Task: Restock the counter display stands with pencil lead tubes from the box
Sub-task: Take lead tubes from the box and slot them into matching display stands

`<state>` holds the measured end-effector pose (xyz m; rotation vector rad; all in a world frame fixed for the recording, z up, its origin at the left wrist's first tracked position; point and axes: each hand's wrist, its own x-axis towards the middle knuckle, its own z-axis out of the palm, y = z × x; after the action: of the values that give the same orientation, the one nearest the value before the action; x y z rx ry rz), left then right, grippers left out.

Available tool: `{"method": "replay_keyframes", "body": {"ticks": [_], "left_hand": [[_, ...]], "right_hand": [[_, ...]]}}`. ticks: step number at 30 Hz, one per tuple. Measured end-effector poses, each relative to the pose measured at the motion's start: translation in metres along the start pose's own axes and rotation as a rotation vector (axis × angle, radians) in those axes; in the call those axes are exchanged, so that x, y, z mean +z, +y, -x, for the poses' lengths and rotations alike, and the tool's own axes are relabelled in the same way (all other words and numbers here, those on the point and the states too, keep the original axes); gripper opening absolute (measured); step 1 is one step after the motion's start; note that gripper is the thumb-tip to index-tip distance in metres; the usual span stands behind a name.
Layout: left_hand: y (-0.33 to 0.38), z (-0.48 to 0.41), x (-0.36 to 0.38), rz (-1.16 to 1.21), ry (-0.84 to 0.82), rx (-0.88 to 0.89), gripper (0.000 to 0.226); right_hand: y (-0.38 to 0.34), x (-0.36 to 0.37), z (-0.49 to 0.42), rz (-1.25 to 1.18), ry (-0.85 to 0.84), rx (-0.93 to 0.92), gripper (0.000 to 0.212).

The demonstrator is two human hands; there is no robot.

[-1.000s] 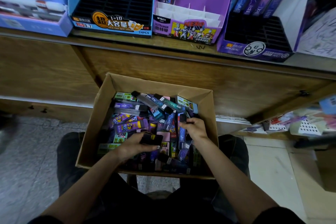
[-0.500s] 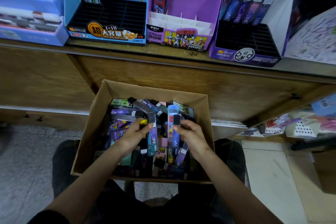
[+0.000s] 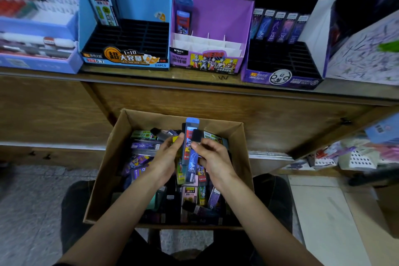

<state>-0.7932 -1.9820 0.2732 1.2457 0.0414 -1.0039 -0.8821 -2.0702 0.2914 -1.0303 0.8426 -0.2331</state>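
A cardboard box (image 3: 103, 179) full of mixed pencil lead tubes sits on my lap. Above it my left hand (image 3: 166, 157) holds a blue-capped lead tube (image 3: 191, 134) upright, together with a yellow-tipped one. My right hand (image 3: 212, 157) pinches a dark purple lead tube (image 3: 192, 164) with a black cap, pressed against the blue one. On the counter stand three display stands: a blue stand (image 3: 125, 58) with one tube, a purple Ultraman stand (image 3: 205, 62) with one tube, and a dark purple stand (image 3: 280, 75) with a back row of several tubes.
A wooden counter front (image 3: 280, 119) rises right behind the box. A light blue tray of pens (image 3: 36, 62) stands at the far left of the counter. A scribbled white board (image 3: 367, 56) leans at the right. Low shelves with small goods (image 3: 356, 155) lie to the right.
Both hands have risen out of the box with tubes and come together. The view has tilted up, so more of the display stands shows.
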Motion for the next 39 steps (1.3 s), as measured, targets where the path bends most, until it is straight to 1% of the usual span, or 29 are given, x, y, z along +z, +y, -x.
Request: {"method": "replay_keyframes", "body": {"ticks": [2,4,7,9,10,15,17,19,21,25,27,31,34,39], "left_hand": [[0.001,0.002,0.006,-0.070,-0.030,0.029,0.044],[0.003,0.006,0.012,-0.121,-0.066,0.089,0.047],[0.011,0.010,0.019,-0.136,-0.080,0.168,0.034],[0.018,0.010,0.024,-0.177,-0.083,0.242,0.023],[0.022,0.009,0.026,-0.190,-0.093,0.276,0.021],[0.050,0.006,0.033,-0.242,-0.146,0.367,0.039],[0.062,0.003,0.034,-0.268,-0.150,0.383,0.046],[0.075,0.002,0.036,-0.301,-0.159,0.410,0.055],[0.088,0.002,0.041,-0.324,-0.182,0.437,0.061],[0.111,0.006,0.055,-0.326,-0.231,0.532,0.044],[0.120,0.006,0.061,-0.315,-0.236,0.552,0.041],[0.130,0.003,0.070,-0.335,-0.235,0.586,0.033],[0.132,0.002,0.075,-0.350,-0.242,0.609,0.028],[0.132,0.005,0.081,-0.343,-0.273,0.619,0.030]], "right_hand": [[-0.003,0.002,0.002,0.089,0.041,-0.035,0.020],[-0.007,0.001,0.004,0.110,0.036,-0.073,0.015],[-0.018,-0.005,0.009,0.116,0.000,-0.123,0.012],[-0.029,-0.010,0.012,0.158,-0.004,-0.164,0.008],[-0.037,-0.013,0.013,0.176,-0.002,-0.197,0.006],[-0.097,-0.038,0.017,0.294,0.016,-0.405,0.007],[-0.130,-0.051,0.019,0.305,0.054,-0.512,0.012],[-0.166,-0.065,0.022,0.376,0.105,-0.633,0.009],[-0.202,-0.078,0.024,0.475,0.191,-0.740,0.007],[-0.266,-0.099,0.016,0.641,0.388,-0.923,0.011],[-0.290,-0.108,0.007,0.706,0.427,-0.955,0.010],[-0.323,-0.118,-0.009,0.802,0.457,-0.936,0.018],[-0.333,-0.121,-0.016,0.993,0.462,-0.912,0.021],[-0.339,-0.118,-0.021,1.306,0.406,-0.890,0.028]]}}
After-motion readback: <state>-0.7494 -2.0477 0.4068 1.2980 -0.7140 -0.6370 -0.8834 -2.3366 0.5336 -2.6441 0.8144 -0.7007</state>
